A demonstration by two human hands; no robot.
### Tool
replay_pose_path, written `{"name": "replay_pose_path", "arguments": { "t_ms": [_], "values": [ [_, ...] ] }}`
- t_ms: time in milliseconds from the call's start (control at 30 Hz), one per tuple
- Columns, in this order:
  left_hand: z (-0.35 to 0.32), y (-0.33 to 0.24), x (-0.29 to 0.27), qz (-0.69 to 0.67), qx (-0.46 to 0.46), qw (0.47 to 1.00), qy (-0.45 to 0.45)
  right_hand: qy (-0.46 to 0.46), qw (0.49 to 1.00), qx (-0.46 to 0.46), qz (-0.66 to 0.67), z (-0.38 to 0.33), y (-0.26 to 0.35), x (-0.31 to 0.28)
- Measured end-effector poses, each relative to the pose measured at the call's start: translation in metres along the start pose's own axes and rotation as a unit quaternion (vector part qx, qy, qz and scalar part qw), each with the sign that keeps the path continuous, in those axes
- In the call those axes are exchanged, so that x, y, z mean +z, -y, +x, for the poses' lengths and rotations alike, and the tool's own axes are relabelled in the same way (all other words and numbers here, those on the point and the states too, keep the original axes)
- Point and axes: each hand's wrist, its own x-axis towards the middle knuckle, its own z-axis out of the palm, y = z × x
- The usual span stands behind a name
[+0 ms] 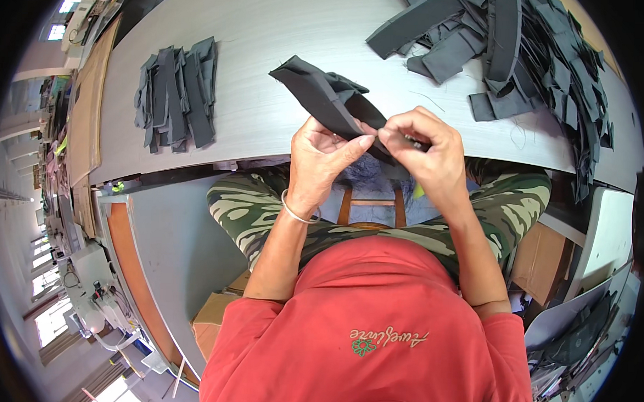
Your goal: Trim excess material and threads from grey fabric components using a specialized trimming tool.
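My left hand [322,157] is closed on a folded dark grey fabric strip [318,94], thumb on top. The strip's far end points up and left over the table's front edge. At its near end my right hand [431,149] pinches the edge, thumb and forefinger close to the left thumb. A small dark object shows under the curled fingers of my right hand; its kind I cannot make out. Left of my hands, a flat bundle of similar strips [177,97] lies on the table. A large loose pile of dark strips [511,59] covers the table's right side.
The pale table [257,28] spans the far side, and some strips hang over its front edge at right. A grey panel [186,224] stands left of my legs. Cardboard boxes [540,258] sit low at right. Sewing machines [95,292] stand farther left.
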Motion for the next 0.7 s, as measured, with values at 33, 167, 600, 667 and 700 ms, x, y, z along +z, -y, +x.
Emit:
{"name": "replay_pose_path", "arguments": {
  "t_ms": [33, 167, 600, 667, 700],
  "values": [
    [0.0, 0.0, -0.001, 0.015, 0.011, 1.0, 0.002, 0.028, 0.989, 0.068, 0.129, 0.002, -0.003, -0.001],
    [0.001, 0.002, -0.004, 0.023, 0.037, 0.999, -0.011, -0.011, 0.952, 0.164, 0.258, 0.009, -0.005, -0.014],
    [0.003, 0.001, -0.006, 0.017, -0.015, 0.999, -0.029, 0.098, 0.992, 0.021, -0.078, -0.023, -0.03, -0.019],
    [0.003, 0.002, -0.008, 0.034, -0.021, 0.999, -0.009, 0.099, 0.993, -0.002, -0.07, -0.023, -0.036, -0.018],
    [0.003, 0.001, -0.007, 0.034, -0.021, 0.999, -0.01, 0.1, 0.993, -0.002, -0.07, -0.023, -0.037, -0.019]
  ]
}}
